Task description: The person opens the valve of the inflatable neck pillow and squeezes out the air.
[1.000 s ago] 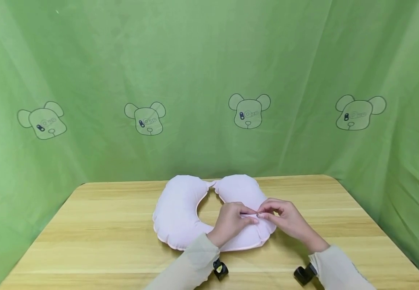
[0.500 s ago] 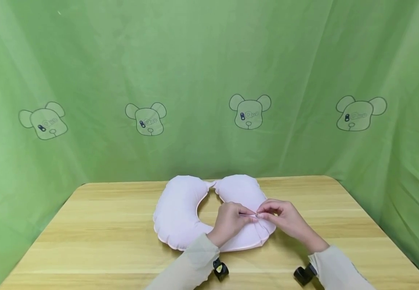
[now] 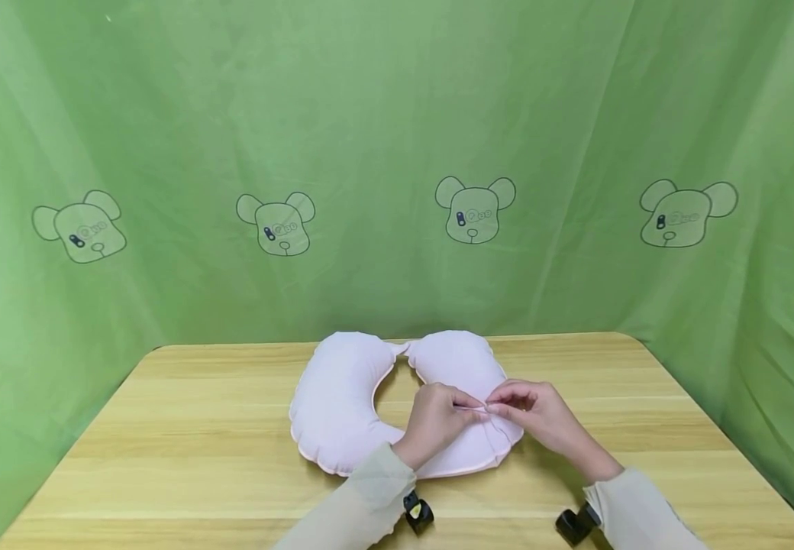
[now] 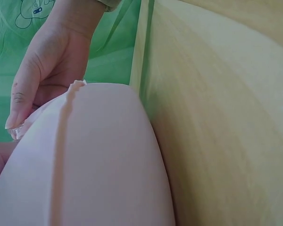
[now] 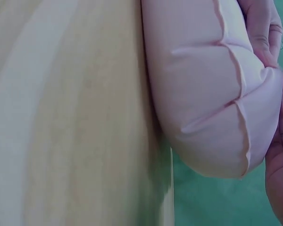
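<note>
A pale pink, puffed-up U-shaped neck pillow (image 3: pixel 342 397) lies on the wooden table, its two ends meeting at the far side. Over its right arm my left hand (image 3: pixel 433 416) pinches the fabric between thumb and fingers, beside a short dark slit. From the right, my right hand (image 3: pixel 541 412) meets it fingertip to fingertip, thumb and forefinger pinching a small clear valve (image 4: pixel 16 132) that shows in the left wrist view. The head view has this valve mostly hidden by the fingertips. Creases run across the pillow's piped seam (image 5: pixel 238 84) in the right wrist view.
The light wooden table (image 3: pixel 198 435) reaches out on both sides of the pillow. Behind it hangs a green curtain (image 3: pixel 369 114) printed with bear heads. Black wrist cameras (image 3: pixel 419 513) sit under both beige sleeves (image 3: pixel 363 496).
Both hands stay at the same spot on the pillow. The fingertips have drawn slightly closer together, and the small valve seen between them earlier is now more covered.
</note>
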`<action>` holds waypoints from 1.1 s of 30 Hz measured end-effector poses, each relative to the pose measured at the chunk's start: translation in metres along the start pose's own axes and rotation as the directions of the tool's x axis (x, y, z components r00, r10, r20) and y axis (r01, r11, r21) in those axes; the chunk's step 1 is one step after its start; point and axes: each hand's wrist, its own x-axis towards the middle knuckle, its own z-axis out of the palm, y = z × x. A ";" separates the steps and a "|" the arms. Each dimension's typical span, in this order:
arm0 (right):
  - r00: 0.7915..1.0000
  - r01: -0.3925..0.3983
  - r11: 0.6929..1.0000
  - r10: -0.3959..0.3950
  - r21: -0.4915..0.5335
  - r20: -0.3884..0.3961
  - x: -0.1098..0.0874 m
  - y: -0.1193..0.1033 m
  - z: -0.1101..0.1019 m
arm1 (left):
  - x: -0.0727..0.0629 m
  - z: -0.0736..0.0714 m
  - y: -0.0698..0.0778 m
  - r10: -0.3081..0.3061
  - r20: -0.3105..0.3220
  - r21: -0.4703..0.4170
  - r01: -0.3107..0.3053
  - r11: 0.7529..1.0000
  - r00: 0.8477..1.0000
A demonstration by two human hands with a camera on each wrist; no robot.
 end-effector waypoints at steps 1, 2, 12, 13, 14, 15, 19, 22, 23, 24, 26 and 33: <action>1.000 -0.004 1.000 0.004 -0.007 -0.006 0.000 0.000 0.000 | 0.000 0.000 0.000 -0.002 -0.001 -0.002 0.002 1.000 1.000; 1.000 -0.009 1.000 0.008 -0.015 -0.014 -0.001 0.000 0.001 | 0.000 0.000 0.001 -0.005 -0.002 -0.002 0.005 1.000 1.000; 0.995 0.013 0.995 -0.023 -0.100 -0.099 0.002 -0.010 0.011 | 0.000 -0.003 0.003 -0.036 -0.031 -0.014 0.035 0.999 0.999; 0.994 0.000 0.994 -0.011 -0.105 -0.108 0.002 -0.012 0.012 | -0.001 -0.003 0.003 -0.039 -0.033 -0.018 0.038 0.999 0.999; 0.993 -0.014 0.994 0.002 -0.108 -0.114 0.002 -0.014 0.013 | -0.001 -0.003 0.003 -0.039 -0.036 -0.020 0.038 0.999 0.999; 0.993 -0.030 0.993 0.017 -0.113 -0.121 0.002 -0.016 0.014 | -0.001 -0.003 0.004 -0.043 -0.034 -0.018 0.042 0.999 0.998; 0.987 -0.081 0.990 0.064 -0.114 -0.148 0.001 -0.019 0.018 | -0.003 -0.002 0.003 -0.030 -0.041 0.004 0.030 1.000 0.999; 0.985 -0.090 0.990 0.072 -0.111 -0.160 0.002 -0.019 0.018 | -0.002 -0.001 0.002 -0.019 -0.045 0.018 0.019 1.000 0.999; 0.985 -0.087 0.991 0.070 -0.105 -0.159 0.002 -0.018 0.018 | -0.002 -0.001 0.002 -0.016 -0.046 0.018 0.016 1.000 0.999; 0.986 -0.080 0.992 0.064 -0.099 -0.152 0.002 -0.017 0.018 | -0.002 -0.002 0.002 -0.018 -0.043 0.012 0.018 1.000 0.999; 0.990 -0.057 0.995 0.047 -0.076 -0.136 0.002 -0.015 0.016 | -0.002 -0.002 0.002 -0.017 -0.037 0.001 0.017 1.000 0.999; 0.995 -0.004 1.000 0.006 0.021 -0.100 0.001 -0.010 0.012 | -0.001 -0.003 0.001 -0.018 -0.019 -0.026 0.017 1.000 1.000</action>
